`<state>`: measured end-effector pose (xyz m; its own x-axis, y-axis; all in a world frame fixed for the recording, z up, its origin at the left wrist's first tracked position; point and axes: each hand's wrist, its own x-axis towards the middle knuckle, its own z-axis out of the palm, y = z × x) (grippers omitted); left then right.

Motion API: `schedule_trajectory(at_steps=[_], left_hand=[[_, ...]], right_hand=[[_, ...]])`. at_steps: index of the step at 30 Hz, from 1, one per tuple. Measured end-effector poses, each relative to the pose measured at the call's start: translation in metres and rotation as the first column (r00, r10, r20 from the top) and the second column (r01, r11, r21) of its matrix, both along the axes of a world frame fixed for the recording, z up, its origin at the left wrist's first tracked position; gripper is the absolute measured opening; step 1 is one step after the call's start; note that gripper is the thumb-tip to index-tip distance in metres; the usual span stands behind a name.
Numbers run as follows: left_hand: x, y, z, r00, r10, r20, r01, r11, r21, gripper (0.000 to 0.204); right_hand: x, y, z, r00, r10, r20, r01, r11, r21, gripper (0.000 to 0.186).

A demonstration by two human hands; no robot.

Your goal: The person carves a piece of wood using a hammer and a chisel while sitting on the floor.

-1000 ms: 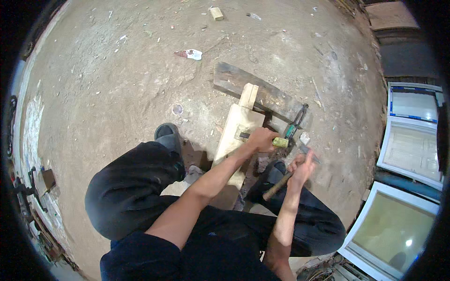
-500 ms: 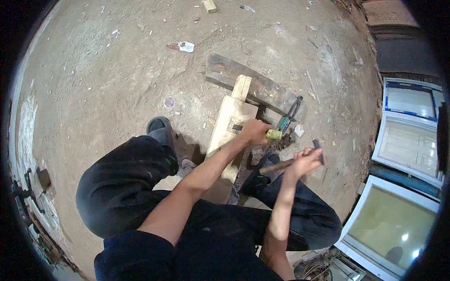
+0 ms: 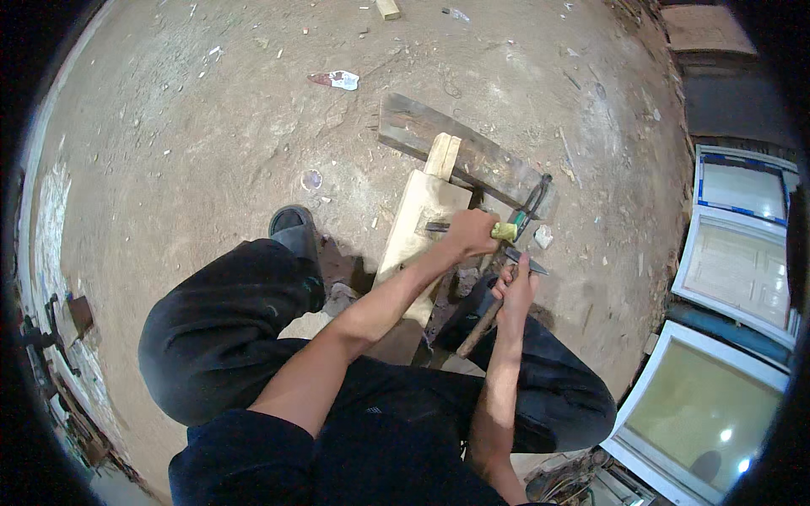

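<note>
My left hand is closed around a chisel, whose yellow handle end sticks out on the right. The chisel's dark blade lies low over the face of a pale wooden beam, pointing left; whether its tip is in the wood I cannot tell. In my right hand is a hammer, gripped close to its head, with the wooden handle slanting down toward my leg. The hammer head is just below the chisel's handle end. A narrow tongue projects from the beam's far end.
Under the beam's far end lies a dark weathered plank. A dark tool with a green part rests by the plank's right end, near a white lump. White-framed panels stand at right. Litter dots the dirt floor.
My right hand has brought the hammer left and up, close to the chisel's handle end. My left hand stays on the chisel over the beam; the whole view has shifted slightly.
</note>
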<state>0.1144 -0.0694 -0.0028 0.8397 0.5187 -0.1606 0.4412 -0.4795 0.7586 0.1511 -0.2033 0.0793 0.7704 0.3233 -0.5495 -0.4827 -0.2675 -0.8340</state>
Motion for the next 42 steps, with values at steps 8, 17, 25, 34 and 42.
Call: schedule_trajectory(at_steps=[8, 17, 25, 34, 42], left_hand=[[-0.002, -0.024, -0.01, 0.918, 0.19, 0.349, -0.253, 0.956, 0.145, 0.041], [-0.009, 0.042, -0.006, 0.894, 0.206, 0.397, -0.09, 0.953, -0.291, 0.027], [-0.039, 0.088, -0.009, 0.82, 0.387, 0.421, 0.009, 0.727, -0.687, 0.022], [-0.039, 0.089, 0.012, 0.867, 0.383, 0.32, 0.004, 0.636, -0.772, 0.033], [-0.022, 0.091, 0.01, 0.842, 0.471, 0.265, -0.266, 0.787, -0.556, 0.046]], right_hand=[[0.004, 0.003, 0.006, 0.989, -0.127, 0.077, 0.119, 0.988, 0.103, 0.031], [-0.001, 0.003, 0.004, 0.987, -0.155, 0.034, 0.152, 0.985, 0.079, 0.032], [0.007, -0.009, -0.005, 0.994, -0.109, -0.017, 0.11, 0.981, 0.158, 0.027], [0.0, -0.003, 0.002, 0.992, -0.127, -0.027, 0.129, 0.986, 0.109, 0.032], [-0.006, -0.001, 0.0, 0.997, -0.077, -0.008, 0.078, 0.991, 0.107, 0.034]])
